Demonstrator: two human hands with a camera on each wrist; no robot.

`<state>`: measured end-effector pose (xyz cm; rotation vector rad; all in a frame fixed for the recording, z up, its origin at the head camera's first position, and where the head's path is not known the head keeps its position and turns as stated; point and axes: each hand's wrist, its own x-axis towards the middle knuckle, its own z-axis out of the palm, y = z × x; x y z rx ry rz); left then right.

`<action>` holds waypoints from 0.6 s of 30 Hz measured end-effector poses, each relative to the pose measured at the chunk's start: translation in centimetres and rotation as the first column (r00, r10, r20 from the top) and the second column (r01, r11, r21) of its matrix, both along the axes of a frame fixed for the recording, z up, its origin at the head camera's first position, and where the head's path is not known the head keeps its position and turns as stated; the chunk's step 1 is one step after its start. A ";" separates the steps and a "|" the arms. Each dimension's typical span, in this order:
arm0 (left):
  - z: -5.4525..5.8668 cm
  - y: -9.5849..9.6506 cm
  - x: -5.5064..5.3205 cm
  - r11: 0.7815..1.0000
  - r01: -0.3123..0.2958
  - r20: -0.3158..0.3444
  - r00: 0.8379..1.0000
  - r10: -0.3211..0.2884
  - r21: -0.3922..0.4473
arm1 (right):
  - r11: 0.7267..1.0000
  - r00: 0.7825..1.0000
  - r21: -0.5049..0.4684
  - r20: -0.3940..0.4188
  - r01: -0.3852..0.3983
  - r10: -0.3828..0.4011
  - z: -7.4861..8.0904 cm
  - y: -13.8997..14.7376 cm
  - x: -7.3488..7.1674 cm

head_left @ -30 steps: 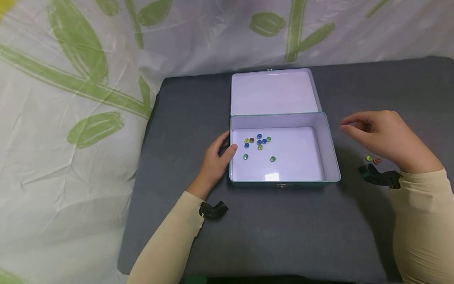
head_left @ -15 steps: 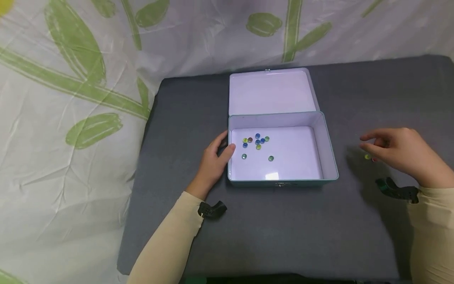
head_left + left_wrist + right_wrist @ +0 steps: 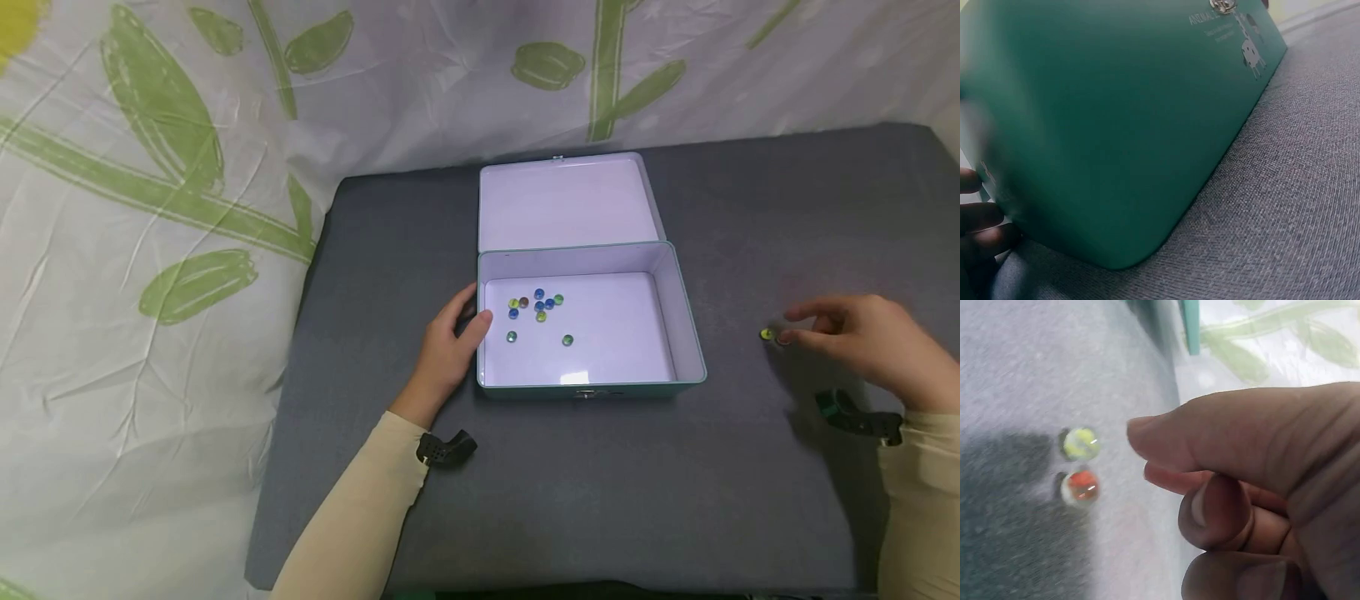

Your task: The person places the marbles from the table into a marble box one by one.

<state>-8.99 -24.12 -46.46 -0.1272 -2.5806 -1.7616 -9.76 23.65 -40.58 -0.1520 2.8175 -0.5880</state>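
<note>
A green tin box [image 3: 600,385] with a pale inside stands with its lid [image 3: 570,200] folded back. Several glass marbles [image 3: 539,306] in blue, green, yellow and dark red lie on its floor. My left hand [image 3: 442,354] holds the box's left wall, thumb over the rim; in the left wrist view its fingers [image 3: 982,219] touch the box's outside. Right of the box, my right hand [image 3: 862,342] hovers by a yellow marble [image 3: 1080,444] and an orange-red marble [image 3: 1081,487] on the cloth. Its thumb and forefinger reach forward, other fingers bent, and nothing is in them.
A dark grey cloth [image 3: 600,500] covers the table. Behind and to the left hangs a white sheet [image 3: 442,83] with painted green leaves. Each wrist carries a small black camera mount [image 3: 447,448].
My right hand has moved right, away from the box's side, and come down close to the two loose marbles. The left hand stays on the box. The head view has shifted slightly.
</note>
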 end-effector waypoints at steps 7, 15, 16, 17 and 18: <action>0.0 0.0 0.1 1.000 -0.010 -0.001 1.000 0.010 -0.015 | 1.000 0.999 0.018 0.033 -0.019 0.018 -1.1 0.4 -0.1; 0.0 0.0 -0.1 1.000 -0.008 -0.012 1.000 0.008 -0.019 | 1.000 0.999 0.017 0.051 -0.017 0.016 -1.7 0.4 0.0; 0.0 -0.1 -0.1 1.000 -0.007 -0.012 1.000 0.007 -0.020 | 1.000 0.999 0.012 0.046 -0.017 0.016 -1.7 0.4 0.0; 0.0 -0.1 0.0 1.000 -0.008 -0.009 1.000 0.008 -0.021 | 1.000 0.999 0.015 0.038 -0.012 0.012 -1.7 0.3 0.0; -0.1 -0.1 0.0 1.000 -0.008 -0.006 1.000 0.008 -0.023 | 1.000 0.999 0.015 0.031 -0.011 0.011 -1.6 0.3 -0.1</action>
